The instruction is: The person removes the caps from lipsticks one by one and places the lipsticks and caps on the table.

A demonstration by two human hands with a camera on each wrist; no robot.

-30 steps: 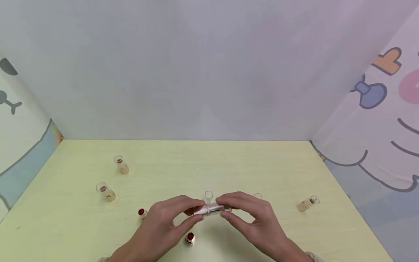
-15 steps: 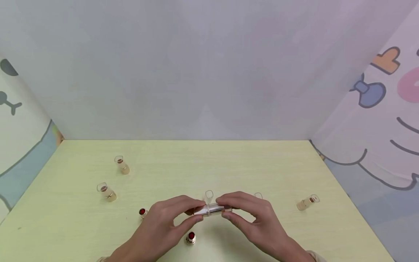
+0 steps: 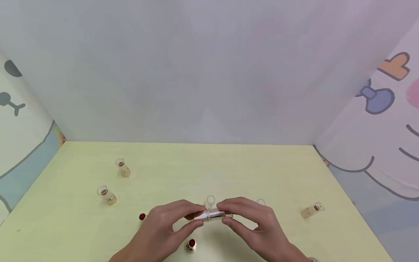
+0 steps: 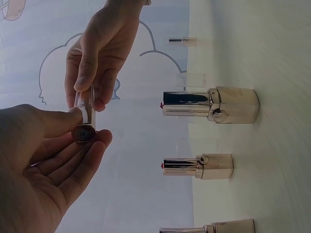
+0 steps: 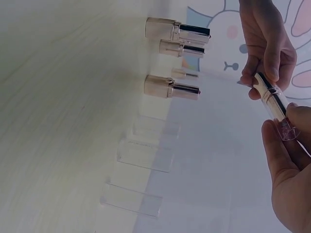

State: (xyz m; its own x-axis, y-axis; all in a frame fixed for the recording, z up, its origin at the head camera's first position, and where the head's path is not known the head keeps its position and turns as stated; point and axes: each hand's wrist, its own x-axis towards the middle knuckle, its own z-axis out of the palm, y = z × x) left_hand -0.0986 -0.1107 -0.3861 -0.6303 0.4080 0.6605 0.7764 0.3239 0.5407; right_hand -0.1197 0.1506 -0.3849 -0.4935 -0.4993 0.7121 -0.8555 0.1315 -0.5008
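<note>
Held level between both hands is a shiny gold lipstick (image 3: 212,214). My left hand (image 3: 163,225) pinches its base between thumb and fingers. At the other end, my right hand (image 3: 258,225) pinches the clear cap (image 5: 287,132), which surrounds the lipstick's red tip in the right wrist view. Below the left hand stand uncapped gold lipsticks with red tips, one (image 3: 191,245) close in front and another (image 3: 142,217) partly hidden behind that hand. Beyond the fingers a loose clear cap (image 3: 211,201) stands upright, and a second clear cap (image 3: 261,202) is mostly hidden by the right hand.
Two capped lipsticks stand at the left of the pale yellow table (image 3: 183,163), one farther back (image 3: 123,168) and one nearer (image 3: 107,195). Another capped lipstick (image 3: 312,210) is on the right. A grey-white wall (image 3: 196,72) closes off the back, with cartoon-printed cloth (image 3: 386,138) at the sides.
The head view has tilted slightly, so table and hands appear a little lower. Both hands keep the same hold on the lipstick and its cap, with hardly any motion.
</note>
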